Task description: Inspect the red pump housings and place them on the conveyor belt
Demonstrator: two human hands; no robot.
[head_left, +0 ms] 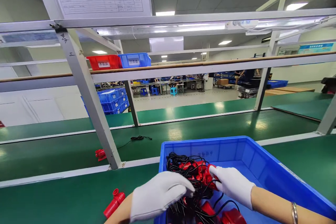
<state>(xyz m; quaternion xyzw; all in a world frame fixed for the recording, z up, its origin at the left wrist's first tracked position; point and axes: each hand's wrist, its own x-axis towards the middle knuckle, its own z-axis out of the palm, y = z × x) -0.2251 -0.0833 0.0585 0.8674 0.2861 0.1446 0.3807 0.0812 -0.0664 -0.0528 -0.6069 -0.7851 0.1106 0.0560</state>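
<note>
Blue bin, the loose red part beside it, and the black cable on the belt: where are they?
blue bin (244, 147), head view, back wall's inner face.
loose red part (113, 203), head view, mid-body.
black cable (138, 138), head view, coiled end.

Single head-worn view, looking forward and slightly down from close above the blue bin (262, 168) at the near edge of the green bench (65, 196). The frame upright (86, 94) rises left of centre; the factory floor recedes far beyond.
</note>
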